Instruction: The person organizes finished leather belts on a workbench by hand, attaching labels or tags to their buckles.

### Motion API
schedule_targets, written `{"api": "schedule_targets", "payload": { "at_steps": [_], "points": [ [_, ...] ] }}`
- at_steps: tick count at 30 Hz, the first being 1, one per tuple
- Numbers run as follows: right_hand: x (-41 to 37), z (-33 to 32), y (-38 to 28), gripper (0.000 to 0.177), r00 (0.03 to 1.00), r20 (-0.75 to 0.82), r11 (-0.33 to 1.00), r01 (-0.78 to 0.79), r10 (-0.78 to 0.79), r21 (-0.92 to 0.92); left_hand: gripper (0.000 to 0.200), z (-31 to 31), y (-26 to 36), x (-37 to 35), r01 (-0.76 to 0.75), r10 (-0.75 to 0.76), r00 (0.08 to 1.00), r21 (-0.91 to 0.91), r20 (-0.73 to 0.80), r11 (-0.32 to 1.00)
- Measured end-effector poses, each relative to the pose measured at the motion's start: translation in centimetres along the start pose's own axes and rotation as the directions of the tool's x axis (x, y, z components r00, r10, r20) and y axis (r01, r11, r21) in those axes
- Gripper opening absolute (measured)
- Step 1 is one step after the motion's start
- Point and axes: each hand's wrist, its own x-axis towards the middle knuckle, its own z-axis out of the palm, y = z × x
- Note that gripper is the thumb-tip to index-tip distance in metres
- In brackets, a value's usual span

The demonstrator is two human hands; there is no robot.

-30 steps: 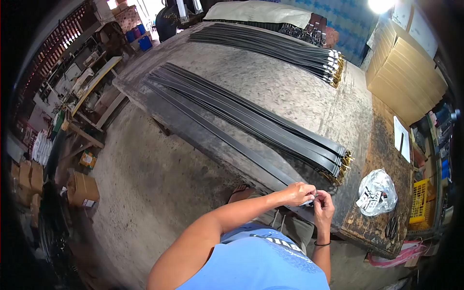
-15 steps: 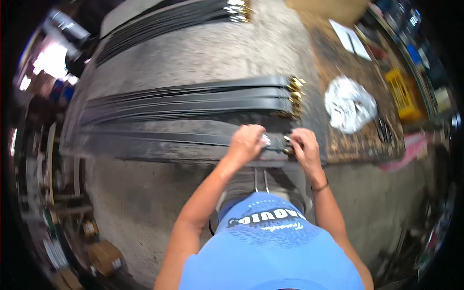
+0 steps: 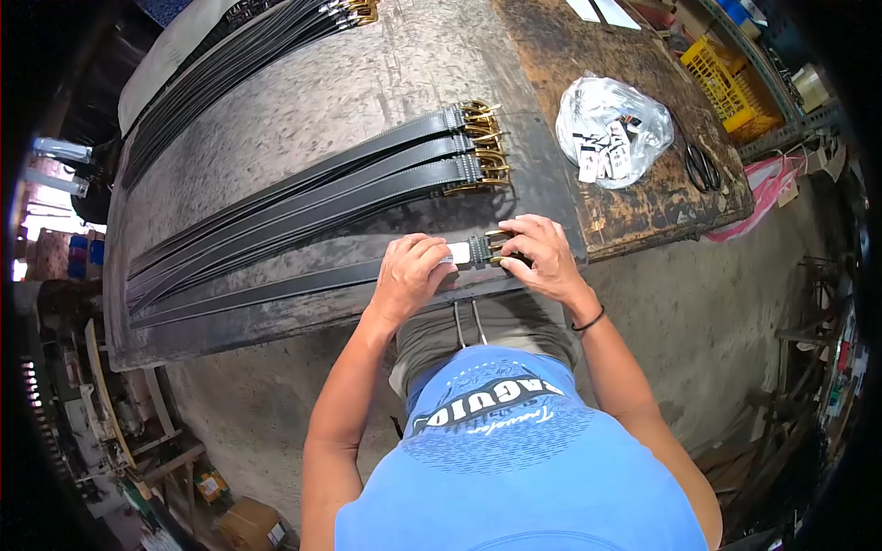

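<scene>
A black leather belt [image 3: 303,285] lies along the front edge of the table, its gold buckle [image 3: 497,244] at the right end. My left hand [image 3: 411,274] is closed over the strap, beside a white tag [image 3: 458,253] that rests on the belt. With thumb and fingers, my right hand [image 3: 540,259] grips the buckle. Beyond my hands lies a bundle of black belts [image 3: 367,151], gold buckles together at the right. The strap under my left palm is hidden.
A second belt bundle [image 3: 248,73] lies at the far left of the dark tabletop [image 3: 441,64]. On the wooden right part are a clear plastic bag [image 3: 654,106] of white tags and black scissors [image 3: 702,167]. Yellow crates [image 3: 721,83] stand beyond; a cardboard box [image 3: 250,523] is on the floor.
My view has turned, so the table and belts appear tilted and shifted left. Both hands stay at the buckle end; the white tag now shows more clearly beside my left fingers.
</scene>
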Motion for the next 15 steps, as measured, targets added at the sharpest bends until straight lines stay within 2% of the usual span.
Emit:
{"api": "schedule_targets", "payload": {
  "at_steps": [3,5,12,14,15],
  "points": [
    [0.0,0.2,0.1,0.012,1.000,-0.008,1.000,-0.012,0.012,0.012,0.026,-0.3,0.3,0.5,-0.017,0.016,1.000,0.047,0.017,0.999],
    [0.0,0.1,0.0,0.012,1.000,-0.019,1.000,-0.009,0.009,0.012,0.028,-0.2,0.7,0.9,-0.091,0.087,0.995,0.089,0.046,0.992],
    [-0.1,0.1,0.3,0.012,0.999,-0.035,1.000,0.014,-0.013,0.017,0.031,2.0,1.0,2.1,-0.120,0.120,0.993,0.016,-0.012,0.993],
    [-0.2,0.3,0.4,0.013,0.999,-0.038,1.000,0.008,-0.007,0.017,0.038,2.0,1.1,1.7,-0.021,0.020,0.999,-0.027,-0.043,0.999],
    [-0.2,0.3,0.5,0.013,0.999,-0.037,1.000,0.008,-0.007,0.018,0.038,1.9,1.3,1.4,-0.025,0.023,0.999,-0.027,-0.043,0.999]
  ]
}}
